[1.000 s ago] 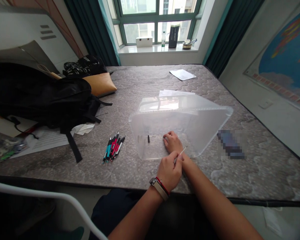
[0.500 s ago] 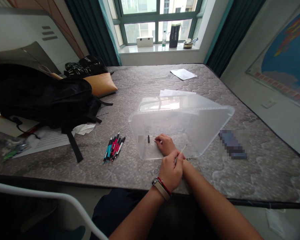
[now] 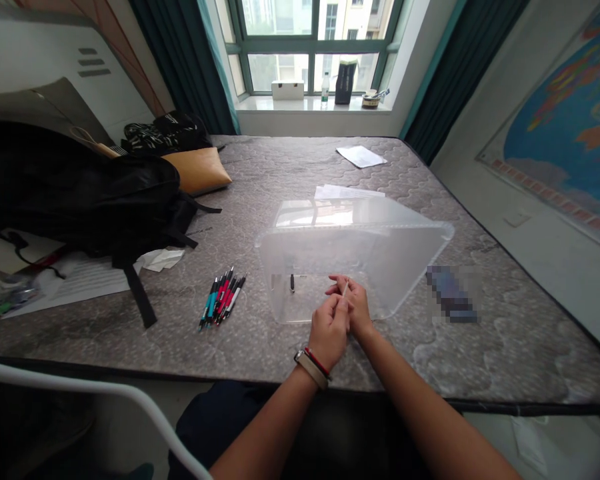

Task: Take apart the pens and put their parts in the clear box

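Our left hand (image 3: 329,327) had its grip clamped on a thin pale stick (image 3: 346,288) at the open mouth of a clear bin (image 3: 405,267). Our right hand (image 3: 357,308) was against it; whether that grip was clamped we couldn't tell. Inside the bin we saw a small black piece (image 3: 293,283); leftward, pens (image 3: 223,298) lay bunched on the mattress (image 3: 430,360).

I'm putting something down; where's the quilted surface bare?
Bare: right of the blurred dark object; between the tan pouch and clear bin. Crowded: around the black backpack, and at the bin's mouth, by left hand and right hand.
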A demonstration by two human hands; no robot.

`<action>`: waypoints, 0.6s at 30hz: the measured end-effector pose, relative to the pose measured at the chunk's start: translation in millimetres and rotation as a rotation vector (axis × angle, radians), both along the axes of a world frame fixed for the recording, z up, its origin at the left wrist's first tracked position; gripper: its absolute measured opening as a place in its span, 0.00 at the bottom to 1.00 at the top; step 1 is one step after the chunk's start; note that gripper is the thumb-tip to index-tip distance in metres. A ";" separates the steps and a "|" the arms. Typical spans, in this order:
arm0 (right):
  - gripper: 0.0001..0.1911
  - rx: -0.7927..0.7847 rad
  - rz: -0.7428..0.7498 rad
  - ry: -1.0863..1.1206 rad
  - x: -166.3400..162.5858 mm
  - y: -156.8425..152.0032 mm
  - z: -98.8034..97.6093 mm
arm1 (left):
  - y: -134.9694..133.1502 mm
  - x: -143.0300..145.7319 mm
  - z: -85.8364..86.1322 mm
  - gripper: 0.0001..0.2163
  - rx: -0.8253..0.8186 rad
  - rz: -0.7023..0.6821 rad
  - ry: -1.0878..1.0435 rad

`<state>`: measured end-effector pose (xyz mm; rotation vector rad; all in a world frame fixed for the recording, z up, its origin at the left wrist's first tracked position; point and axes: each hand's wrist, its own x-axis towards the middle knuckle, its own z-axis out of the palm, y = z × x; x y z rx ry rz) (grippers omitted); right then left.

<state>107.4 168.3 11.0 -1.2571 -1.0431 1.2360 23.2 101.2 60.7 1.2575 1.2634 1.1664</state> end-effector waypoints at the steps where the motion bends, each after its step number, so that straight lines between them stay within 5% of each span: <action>1: 0.22 -0.003 -0.012 0.025 5.0 -4.5 2.0 | 1.6 0.9 -1.8 0.16 -0.011 0.006 -0.029; 10: 0.23 -0.062 -0.111 0.211 39.5 -62.2 9.1 | 0.9 12.4 -10.3 0.17 -0.034 -0.087 0.039; 18: 0.15 0.021 -0.136 0.235 42.4 -52.9 28.1 | -4.0 18.7 -16.8 0.17 0.013 -0.134 0.135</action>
